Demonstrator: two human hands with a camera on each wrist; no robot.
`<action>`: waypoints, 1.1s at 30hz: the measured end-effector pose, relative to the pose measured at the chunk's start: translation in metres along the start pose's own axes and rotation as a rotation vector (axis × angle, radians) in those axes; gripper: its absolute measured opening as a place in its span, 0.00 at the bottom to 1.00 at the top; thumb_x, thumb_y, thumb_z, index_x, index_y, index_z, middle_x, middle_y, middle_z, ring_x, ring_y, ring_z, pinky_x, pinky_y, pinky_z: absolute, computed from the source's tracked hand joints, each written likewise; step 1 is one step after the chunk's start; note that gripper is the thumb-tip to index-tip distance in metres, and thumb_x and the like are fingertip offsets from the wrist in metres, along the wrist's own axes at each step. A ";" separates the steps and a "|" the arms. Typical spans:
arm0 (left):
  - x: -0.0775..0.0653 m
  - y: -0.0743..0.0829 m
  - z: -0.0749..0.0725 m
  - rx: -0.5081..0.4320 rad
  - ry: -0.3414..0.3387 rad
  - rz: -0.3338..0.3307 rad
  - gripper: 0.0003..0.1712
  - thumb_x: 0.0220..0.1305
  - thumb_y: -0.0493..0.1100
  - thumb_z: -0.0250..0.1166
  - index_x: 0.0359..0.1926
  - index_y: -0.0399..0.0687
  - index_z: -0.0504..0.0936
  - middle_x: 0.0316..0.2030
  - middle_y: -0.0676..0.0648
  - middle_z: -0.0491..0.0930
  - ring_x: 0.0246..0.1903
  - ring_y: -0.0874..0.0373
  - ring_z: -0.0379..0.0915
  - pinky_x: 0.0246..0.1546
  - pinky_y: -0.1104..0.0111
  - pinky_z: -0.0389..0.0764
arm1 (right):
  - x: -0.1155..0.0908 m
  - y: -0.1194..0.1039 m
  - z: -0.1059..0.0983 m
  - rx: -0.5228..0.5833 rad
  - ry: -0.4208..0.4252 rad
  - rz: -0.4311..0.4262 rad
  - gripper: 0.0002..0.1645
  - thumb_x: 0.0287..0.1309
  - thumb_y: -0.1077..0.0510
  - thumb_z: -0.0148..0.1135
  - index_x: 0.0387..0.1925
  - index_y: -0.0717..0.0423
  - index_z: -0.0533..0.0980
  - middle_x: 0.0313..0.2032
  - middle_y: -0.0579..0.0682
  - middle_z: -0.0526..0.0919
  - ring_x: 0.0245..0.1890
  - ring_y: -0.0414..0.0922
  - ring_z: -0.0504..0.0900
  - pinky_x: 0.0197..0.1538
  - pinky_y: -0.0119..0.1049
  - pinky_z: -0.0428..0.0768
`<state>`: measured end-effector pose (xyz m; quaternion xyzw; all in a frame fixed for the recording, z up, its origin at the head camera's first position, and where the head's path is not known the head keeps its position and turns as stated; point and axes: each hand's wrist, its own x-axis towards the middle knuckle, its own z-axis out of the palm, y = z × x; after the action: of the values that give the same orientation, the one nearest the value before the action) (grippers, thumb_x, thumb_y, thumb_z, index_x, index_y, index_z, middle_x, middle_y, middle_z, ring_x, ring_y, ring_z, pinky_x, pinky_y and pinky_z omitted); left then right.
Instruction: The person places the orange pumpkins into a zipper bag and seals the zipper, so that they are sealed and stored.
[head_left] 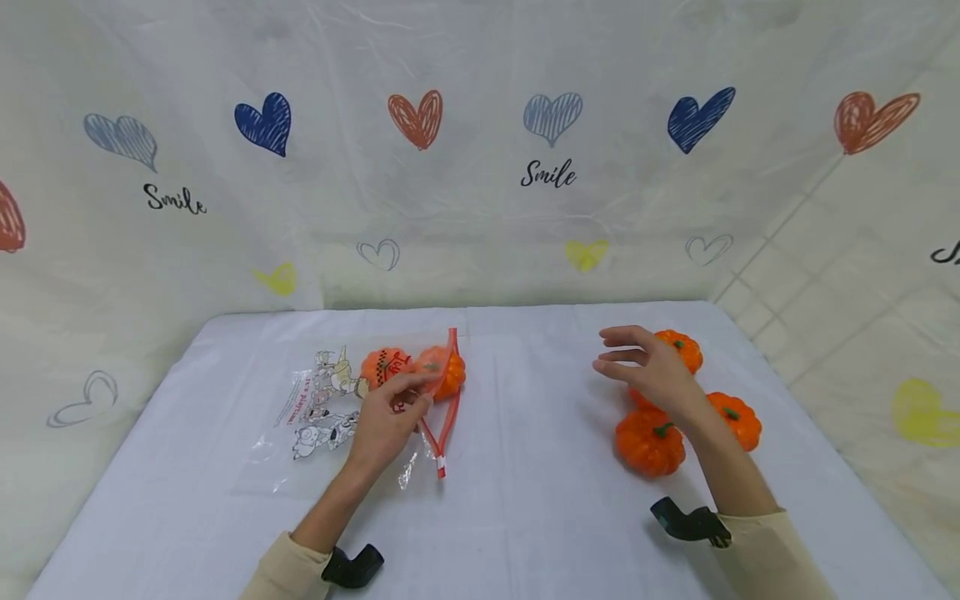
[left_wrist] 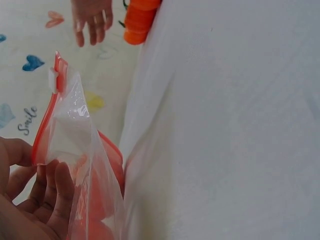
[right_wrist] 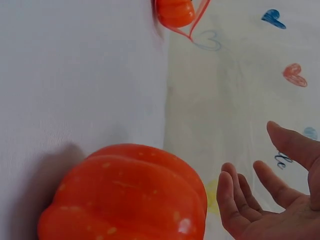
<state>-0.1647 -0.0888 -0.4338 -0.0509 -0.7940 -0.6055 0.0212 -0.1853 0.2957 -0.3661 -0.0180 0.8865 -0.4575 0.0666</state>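
My left hand (head_left: pixel 390 421) pinches the upper edge of a clear zipper bag (head_left: pixel 273 454) with a red zip strip and white slider, holding its mouth apart. Inside the bag lie two small orange pumpkins (head_left: pixel 452 377), partly seen through printed plastic. In the left wrist view, thumb and fingers grip the red-edged rim (left_wrist: pixel 42 135). Over on the right, my right hand (head_left: pixel 651 371) hovers above a group of orange pumpkins (head_left: pixel 649 443), fingers spread and loosely bent, holding nothing. The right wrist view shows one pumpkin (right_wrist: pixel 125 195) close beside that hand; another is partly hidden under it.
A white cloth covers the table (head_left: pixel 525 500), its back edge meeting a pale curtain (head_left: pixel 480 208) printed with hearts and "Smile". Black wrist mounts (head_left: pixel 352 567) sit at both sleeves. More pumpkins (head_left: pixel 735 419) stand right of the right forearm.
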 end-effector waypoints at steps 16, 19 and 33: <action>-0.002 -0.004 -0.001 -0.002 -0.007 0.009 0.18 0.71 0.38 0.65 0.58 0.57 0.87 0.59 0.50 0.82 0.42 0.51 0.75 0.32 0.74 0.83 | -0.014 0.017 -0.019 -0.054 0.042 0.002 0.40 0.67 0.35 0.64 0.73 0.45 0.68 0.70 0.51 0.73 0.63 0.41 0.79 0.52 0.18 0.78; -0.001 -0.004 -0.001 -0.004 -0.009 0.020 0.18 0.71 0.38 0.65 0.58 0.57 0.87 0.60 0.51 0.82 0.42 0.51 0.75 0.32 0.75 0.83 | -0.015 0.020 -0.021 -0.056 0.051 -0.016 0.39 0.67 0.36 0.65 0.72 0.48 0.69 0.69 0.52 0.74 0.56 0.28 0.79 0.51 0.16 0.78; -0.001 0.002 -0.001 -0.004 -0.003 0.018 0.18 0.71 0.37 0.64 0.58 0.56 0.87 0.61 0.51 0.83 0.42 0.50 0.76 0.31 0.74 0.83 | -0.019 0.032 -0.037 -0.066 0.060 0.025 0.40 0.66 0.37 0.66 0.71 0.52 0.69 0.68 0.60 0.77 0.50 0.21 0.75 0.49 0.15 0.77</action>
<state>-0.1635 -0.0896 -0.4320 -0.0590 -0.7923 -0.6068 0.0254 -0.1709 0.3463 -0.3689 0.0046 0.9030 -0.4273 0.0451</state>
